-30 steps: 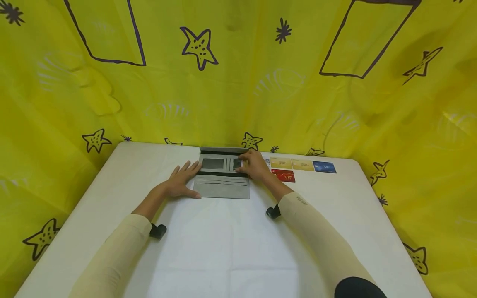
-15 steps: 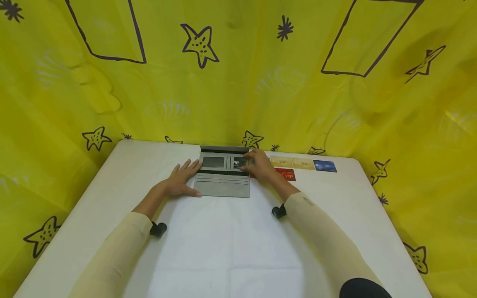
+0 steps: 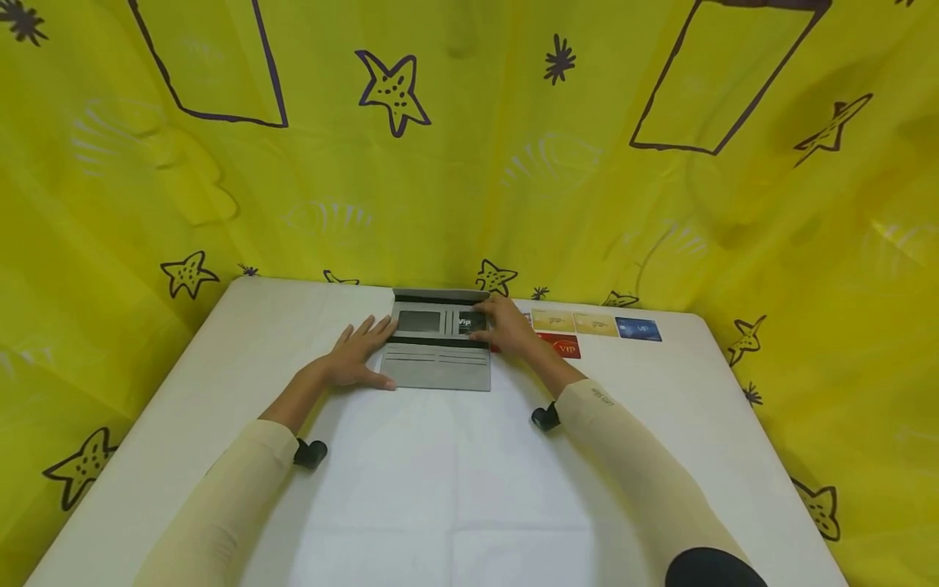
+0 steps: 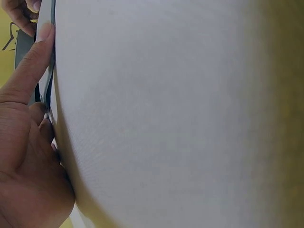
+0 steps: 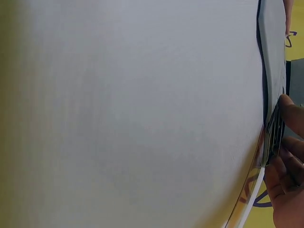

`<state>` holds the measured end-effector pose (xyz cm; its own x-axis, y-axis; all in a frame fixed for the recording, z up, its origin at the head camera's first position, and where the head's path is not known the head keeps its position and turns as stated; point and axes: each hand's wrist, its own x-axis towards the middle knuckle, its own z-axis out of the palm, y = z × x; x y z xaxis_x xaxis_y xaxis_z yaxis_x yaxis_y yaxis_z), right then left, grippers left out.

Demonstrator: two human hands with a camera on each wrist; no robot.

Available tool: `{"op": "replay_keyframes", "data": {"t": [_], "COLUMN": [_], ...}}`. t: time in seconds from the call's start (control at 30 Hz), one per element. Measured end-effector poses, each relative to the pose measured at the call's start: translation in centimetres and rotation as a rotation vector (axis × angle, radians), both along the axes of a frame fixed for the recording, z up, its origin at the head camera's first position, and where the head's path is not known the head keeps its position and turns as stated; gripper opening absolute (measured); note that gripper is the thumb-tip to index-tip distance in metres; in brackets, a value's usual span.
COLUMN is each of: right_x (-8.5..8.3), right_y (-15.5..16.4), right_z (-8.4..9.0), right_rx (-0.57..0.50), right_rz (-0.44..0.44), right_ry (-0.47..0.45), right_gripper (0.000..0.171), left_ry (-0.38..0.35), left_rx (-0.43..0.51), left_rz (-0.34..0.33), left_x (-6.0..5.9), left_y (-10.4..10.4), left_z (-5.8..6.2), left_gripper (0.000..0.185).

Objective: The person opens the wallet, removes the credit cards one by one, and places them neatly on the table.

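Observation:
A grey wallet (image 3: 440,374) lies unfolded at the table's back edge, with card slots and a dark window showing. My left hand (image 3: 355,357) rests at its left side, fingers spread and thumb along the lower left corner. At the upper right section, my right hand (image 3: 509,326) pinches a black card (image 3: 466,324) marked "Vip" by its right end. The card lies over or partly in the right slots; which one I cannot tell. In the right wrist view, the right fingers (image 5: 290,111) curl at the wallet's edge.
Right of the wallet, two gold cards (image 3: 553,320) and a blue card (image 3: 638,328) lie in a row. A red card (image 3: 561,345) sits below them, partly behind the right hand. The white table (image 3: 440,473) meets a yellow patterned curtain (image 3: 455,187) at the back.
My right hand has shifted slightly right, then a little back left, with the black card; its "Vip" lettering now shows. The left hand and wallet stay in place.

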<state>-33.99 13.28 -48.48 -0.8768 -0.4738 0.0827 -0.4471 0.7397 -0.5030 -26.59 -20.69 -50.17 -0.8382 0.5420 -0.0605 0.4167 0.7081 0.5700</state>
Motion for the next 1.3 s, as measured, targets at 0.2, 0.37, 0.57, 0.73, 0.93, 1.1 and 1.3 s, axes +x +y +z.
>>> {"op": "replay_keyframes", "data": {"t": [0.2, 0.37, 0.57, 0.73, 0.93, 1.1, 1.3], "right_x": [0.2, 0.2, 0.4, 0.4, 0.3, 0.3, 0.5], "right_y": [-0.2, -0.2, 0.1, 0.6, 1.3, 1.9, 2.7], "right_z": [0.3, 0.7, 0.6, 0.4, 0.1, 0.0, 0.1], "right_rx": [0.009, 0.006, -0.005, -0.036, -0.061, -0.054, -0.05], "right_rz": [-0.009, -0.026, -0.011, 0.012, 0.005, -0.008, -0.004], "right_ry": [0.018, 0.023, 0.028, 0.063, 0.058, 0.043, 0.057], "right_gripper": [0.059, 0.053, 0.045, 0.042, 0.041, 0.04, 0.037], "left_ry": [-0.006, 0.0, -0.01, -0.019, -0.01, -0.009, -0.008], "left_rx": [-0.026, -0.028, -0.039, -0.044, -0.017, -0.016, -0.012], "left_rz": [0.005, 0.009, 0.015, 0.019, 0.009, 0.009, 0.013], "left_x": [-0.5, -0.5, -0.1, -0.1, -0.3, -0.3, 0.0], "left_y": [0.0, 0.1, 0.5, 0.5, 0.1, -0.1, 0.1], "left_z": [-0.8, -0.2, 0.3, 0.4, -0.1, -0.3, 0.1], "left_gripper": [0.122, 0.121, 0.118, 0.118, 0.122, 0.123, 0.12]}}
